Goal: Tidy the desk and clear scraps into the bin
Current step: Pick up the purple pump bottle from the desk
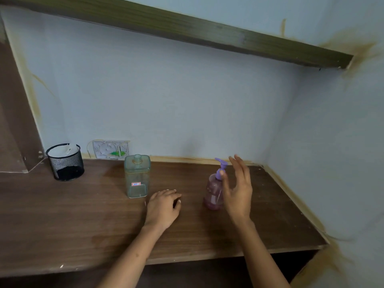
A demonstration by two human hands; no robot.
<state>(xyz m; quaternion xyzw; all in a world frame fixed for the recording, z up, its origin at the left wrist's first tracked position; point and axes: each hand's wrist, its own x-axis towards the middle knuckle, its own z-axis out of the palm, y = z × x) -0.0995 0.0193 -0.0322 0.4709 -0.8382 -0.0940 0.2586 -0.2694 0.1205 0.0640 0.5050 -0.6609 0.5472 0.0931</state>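
Note:
A purple pump bottle [213, 192] stands upright on the brown wooden desk [83, 221], right of centre. My right hand [238, 188] hovers just to its right with fingers straight and spread, holding nothing. My left hand [164, 206] rests palm down on the desk with its fingers bent, nothing visible in it. Left of that hand stands an uncapped clear square bottle [137, 176] with a small red-edged label. A black mesh bin [65, 162] at the back left holds crumpled white paper.
A wall socket plate [111, 149] sits at desk level behind the clear bottle. A dark wooden shelf [207, 32] runs overhead. Walls close off the desk at the back and right; a brown panel [14, 121] bounds the left.

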